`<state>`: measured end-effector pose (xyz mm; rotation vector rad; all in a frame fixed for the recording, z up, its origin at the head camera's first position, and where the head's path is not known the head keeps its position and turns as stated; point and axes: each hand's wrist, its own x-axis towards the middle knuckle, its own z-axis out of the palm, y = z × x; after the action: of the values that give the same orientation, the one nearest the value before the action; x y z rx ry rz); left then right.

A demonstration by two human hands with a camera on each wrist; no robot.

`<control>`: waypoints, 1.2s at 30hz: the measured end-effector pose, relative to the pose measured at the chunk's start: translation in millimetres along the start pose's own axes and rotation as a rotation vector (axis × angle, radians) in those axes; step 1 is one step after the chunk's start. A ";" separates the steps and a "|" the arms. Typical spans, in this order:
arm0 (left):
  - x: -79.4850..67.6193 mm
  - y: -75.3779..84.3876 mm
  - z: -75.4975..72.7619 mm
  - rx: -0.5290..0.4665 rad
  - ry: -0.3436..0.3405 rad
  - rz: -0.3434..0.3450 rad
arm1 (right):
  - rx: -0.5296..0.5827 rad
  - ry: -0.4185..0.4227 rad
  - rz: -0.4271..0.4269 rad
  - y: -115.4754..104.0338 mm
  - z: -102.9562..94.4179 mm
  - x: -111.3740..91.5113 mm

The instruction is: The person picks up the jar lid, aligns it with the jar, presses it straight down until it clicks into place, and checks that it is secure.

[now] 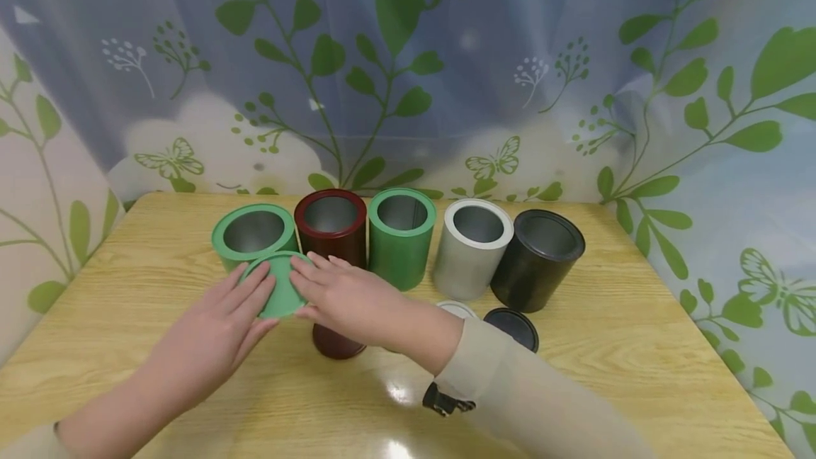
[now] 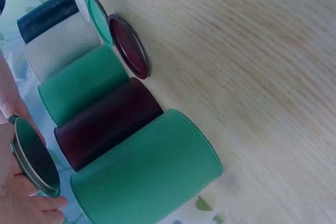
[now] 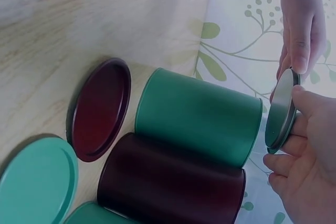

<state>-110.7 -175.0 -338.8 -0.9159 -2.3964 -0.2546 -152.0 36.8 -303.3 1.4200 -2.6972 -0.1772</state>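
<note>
A round green lid [image 1: 282, 287] is held in the air between both hands, just in front of the leftmost green can [image 1: 218, 238], overlapping its front rim in the head view. My left hand [image 1: 210, 328] pinches the lid at its left edge, fingers over the top. My right hand [image 1: 357, 299] grips the opposite edge; in the right wrist view its thumb and fingers lie on either side of the lid. The leftmost can stands uncovered, its dark inside showing. A dark red lid [image 1: 338, 344] lies on the table below the right hand, partly hidden by it.
Right of that can stand uncovered dark red [image 1: 334, 243], green [image 1: 400, 257], white [image 1: 465, 268] and black [image 1: 532, 271] cans in a row. A second green lid [image 3: 37, 182], a white lid [image 1: 455, 307] and a black lid [image 1: 513, 328] lie before them. A patterned curtain [image 1: 408, 126] hangs behind.
</note>
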 end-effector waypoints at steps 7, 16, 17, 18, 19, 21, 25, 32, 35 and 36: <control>5.5 -6.8 -2.4 -0.033 -0.037 -0.002 | 0.003 -0.011 0.010 3.5 -5.8 5.1; 6.7 -18.9 -3.4 -0.052 -0.078 -0.021 | 0.028 -0.029 0.023 6.7 -8.6 15.6; 7.0 -20.2 -3.4 -0.053 -0.082 -0.023 | 0.030 -0.034 0.025 7.0 -8.9 16.7; 7.2 -21.5 -3.4 -0.058 -0.087 -0.027 | 0.032 -0.037 0.026 7.4 -8.9 18.1; 7.4 -22.9 -3.2 -0.058 -0.093 -0.030 | 0.033 -0.039 0.027 7.9 -8.7 19.5; 7.8 -25.6 -3.4 -0.060 -0.111 -0.037 | 0.038 -0.043 0.030 8.8 -8.8 22.0; 10.0 -31.0 -5.3 -0.064 -0.150 -0.055 | 0.041 -0.043 0.024 11.2 -9.2 27.4; 13.0 -39.0 -7.8 -0.063 -0.176 -0.062 | 0.047 -0.057 0.017 14.4 -10.3 36.4; 14.8 -43.2 -7.6 -0.071 -0.191 -0.063 | 0.045 -0.062 0.025 15.7 -9.6 41.0; 15.7 -44.9 -7.6 -0.076 -0.201 -0.066 | 0.042 -0.061 0.027 16.4 -9.4 42.8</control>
<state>-146.7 -202.7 -322.8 -0.9372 -2.6206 -0.2933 -188.3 10.1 -290.6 1.4106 -2.7842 -0.1655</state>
